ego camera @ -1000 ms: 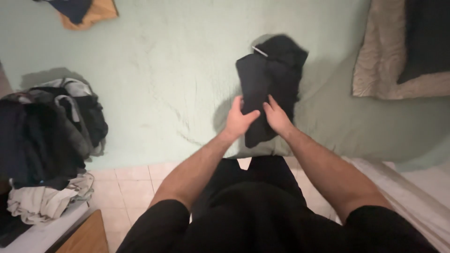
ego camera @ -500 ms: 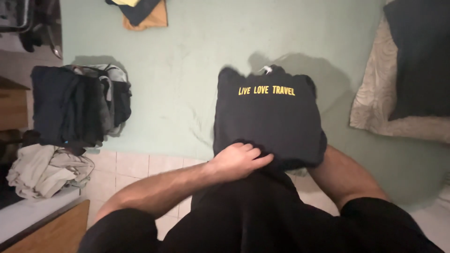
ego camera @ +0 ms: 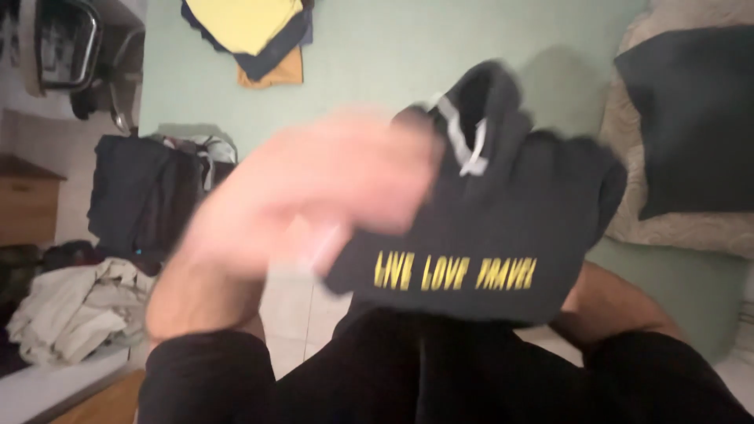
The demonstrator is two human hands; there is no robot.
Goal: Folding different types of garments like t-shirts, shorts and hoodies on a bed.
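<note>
Left hand (ego camera: 314,192): motion-blurred, at the 9 o'clock edge of the black shirt (ego camera: 503,235); finger spread cannot be told. Right hand: hidden beneath the shirt, grip not visible. Shirt: raised at frame centre, yellow lettering facing the camera, above the green bed (ego camera: 377,55).

Pale green bedsheet (ego camera: 377,55), tiled floor (ego camera: 294,314), wooden cabinet (ego camera: 27,208)

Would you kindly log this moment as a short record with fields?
Left hand: left hand, motion-blurred, raised at the edge of the black shirt; grip unclear
Right hand: hidden behind the shirt
Shirt: lifted over the lap, yellow lettering facing the camera
Bed: pale green sheet, folded yellow shirt, dark pillow
Left side: dark clothes pile
</note>
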